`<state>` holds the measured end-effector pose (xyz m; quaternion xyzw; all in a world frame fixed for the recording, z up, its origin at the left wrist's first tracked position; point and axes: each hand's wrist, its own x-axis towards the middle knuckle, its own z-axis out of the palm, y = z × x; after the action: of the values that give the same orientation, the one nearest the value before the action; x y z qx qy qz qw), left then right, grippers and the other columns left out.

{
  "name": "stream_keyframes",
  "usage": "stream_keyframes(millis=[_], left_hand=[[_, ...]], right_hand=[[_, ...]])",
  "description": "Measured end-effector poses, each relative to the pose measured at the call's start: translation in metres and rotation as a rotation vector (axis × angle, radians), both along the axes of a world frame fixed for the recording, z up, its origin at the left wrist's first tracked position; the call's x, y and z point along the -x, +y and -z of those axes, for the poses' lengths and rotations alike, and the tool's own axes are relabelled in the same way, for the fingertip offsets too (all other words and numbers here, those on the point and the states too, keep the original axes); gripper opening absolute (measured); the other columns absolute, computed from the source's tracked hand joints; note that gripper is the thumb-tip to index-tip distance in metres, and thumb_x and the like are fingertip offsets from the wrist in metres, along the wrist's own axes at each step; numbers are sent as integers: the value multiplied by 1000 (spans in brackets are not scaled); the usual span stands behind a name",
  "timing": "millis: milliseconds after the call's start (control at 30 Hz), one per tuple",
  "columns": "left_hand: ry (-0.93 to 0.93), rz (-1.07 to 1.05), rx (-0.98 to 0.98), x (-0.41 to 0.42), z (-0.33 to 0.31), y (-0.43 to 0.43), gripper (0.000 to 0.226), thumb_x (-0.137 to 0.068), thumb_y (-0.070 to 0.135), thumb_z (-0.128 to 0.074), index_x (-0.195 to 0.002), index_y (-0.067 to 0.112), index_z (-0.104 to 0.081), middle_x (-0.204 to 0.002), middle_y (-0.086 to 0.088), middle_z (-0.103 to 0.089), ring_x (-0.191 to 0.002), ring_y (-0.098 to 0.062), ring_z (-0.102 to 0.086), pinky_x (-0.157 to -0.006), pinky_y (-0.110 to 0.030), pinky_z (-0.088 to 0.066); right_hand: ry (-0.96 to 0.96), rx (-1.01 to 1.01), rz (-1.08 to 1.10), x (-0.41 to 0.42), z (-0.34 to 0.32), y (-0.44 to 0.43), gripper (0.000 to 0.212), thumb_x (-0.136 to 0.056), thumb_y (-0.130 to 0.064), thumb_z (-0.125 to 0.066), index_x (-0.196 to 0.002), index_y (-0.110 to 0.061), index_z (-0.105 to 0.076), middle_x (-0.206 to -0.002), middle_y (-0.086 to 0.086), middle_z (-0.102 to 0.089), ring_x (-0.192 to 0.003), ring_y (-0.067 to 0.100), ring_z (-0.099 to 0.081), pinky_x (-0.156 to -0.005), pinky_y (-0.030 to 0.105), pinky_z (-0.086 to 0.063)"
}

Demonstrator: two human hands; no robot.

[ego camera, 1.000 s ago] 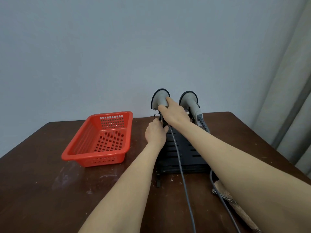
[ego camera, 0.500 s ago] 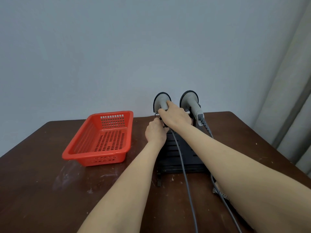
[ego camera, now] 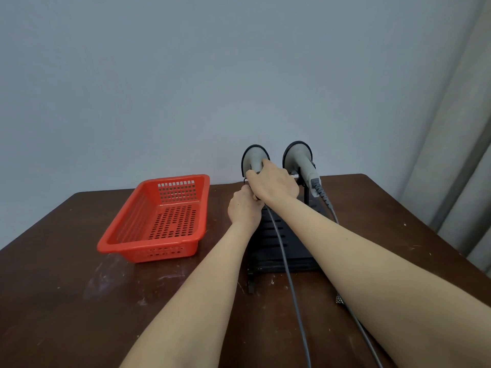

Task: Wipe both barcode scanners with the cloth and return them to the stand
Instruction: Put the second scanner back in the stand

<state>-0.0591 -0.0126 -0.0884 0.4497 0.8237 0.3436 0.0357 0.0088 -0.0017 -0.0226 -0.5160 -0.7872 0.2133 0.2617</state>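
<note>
On the stand [ego camera: 279, 235] the right hand [ego camera: 275, 185] grips the left scanner [ego camera: 254, 158]; left hand [ego camera: 244, 208] pinches closed below it, contents hidden; right scanner [ego camera: 301, 160] sits docked

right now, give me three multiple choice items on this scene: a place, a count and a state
1. Where is the basket?
A. left of the stand
B. on the stand
C. right of the stand

2. How many scanners are on the stand?
A. one
B. two
C. three

3. What is the right hand doing?
A. resting flat on the table
B. gripping the left scanner
C. holding the basket

Key: 1 A, the red basket sits left of the black stand. 2 B, the left and right scanner stand side by side. 3 B, its fingers wrap that scanner's handle.
</note>
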Motion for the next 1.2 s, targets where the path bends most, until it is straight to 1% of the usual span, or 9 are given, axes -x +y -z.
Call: stream_keyframes(millis=[100, 233, 333, 500, 633, 733, 967, 1067, 1200], left_hand=[[-8, 12, -8, 1, 0, 1, 23, -89, 13, -46, -107, 3, -56, -101, -17, -66, -94, -36, -61, -70, -38, -47], [0, 34, -25, 3, 2, 0, 23, -88, 13, -47, -107, 4, -55, -102, -17, -65, -96, -37, -60, -69, -37, -44], [15, 30, -14, 5, 3, 1, 22, -88, 16, -48, -106, 4, -54, -103, -16, -64, -98, -37, -59, -70, -38, -44], [5, 30, 7, 7, 3, 2, 24, -87, 18, -50, -108, 5, -53, -104, -16, -64, -96, -36, -60, -76, -41, -50], [27, 55, 47, 11, 1, 1, 34, -86, 20, -53, -117, 7, -50, -108, -15, -64, -100, -35, -59, -78, -42, -50], [33, 75, 90, 14, 0, 1, 40, -86, 23, -55, -122, 9, -47, -111, -13, -63, -102, -33, -59, -76, -40, -49], [-116, 237, 96, 23, -10, -1, 65, -82, 13, -59, -141, 15, -32, -124, -8, -58, -111, -26, -55, -79, -30, -42], [-117, 261, 81, 27, -14, -4, 64, -87, 6, -49, -146, 16, -27, -131, -12, -55, -114, -27, -54, -80, -26, -40], [-74, 249, 31, 30, -21, -9, 58, -94, 9, -44, -148, 16, -25, -135, -13, -54, -122, -28, -52, -96, -34, -43]], right_hand=[[23, 24, -2, -2, 1, 1, 30, -87, -36, -39, -105, -14, -50, -100, 7, -62, -85, 27, -48, -65, 34, -35], [56, 80, -16, -3, 1, 2, 40, -88, -38, -41, -119, -15, -48, -99, 6, -61, -87, 26, -49, -69, 35, -38], [84, 120, -26, -4, 1, 4, 37, -87, -38, -41, -115, -13, -49, -85, 3, -59, -93, 28, -54, -70, 35, -39], [113, 174, -35, -4, 2, 4, 38, -86, -39, -41, -114, -15, -48, -87, 4, -62, -96, 31, -56, -74, 36, -42], [121, 207, -28, -5, 1, 5, 45, -87, -42, -42, -124, -17, -45, -113, 9, -59, -106, 33, -53, -79, 37, -42], [113, 240, -30, -5, 0, 7, 51, -87, -45, -42, -130, -17, -42, -121, 9, -57, -108, 31, -52, -81, 38, -42], [101, 256, -21, -5, -2, 5, 64, -87, -56, -32, -132, -12, -43, -119, 11, -59, -105, 31, -56, -86, 41, -46], [83, 244, -23, -7, -3, 5, 63, -87, -55, -33, -131, -12, -44, -117, 10, -60, -102, 30, -57, -81, 40, -45], [41, 226, -19, -9, -4, 4, 62, -88, -54, -32, -131, -10, -44, -119, 11, -58, -98, 29, -54, -76, 38, -40]])
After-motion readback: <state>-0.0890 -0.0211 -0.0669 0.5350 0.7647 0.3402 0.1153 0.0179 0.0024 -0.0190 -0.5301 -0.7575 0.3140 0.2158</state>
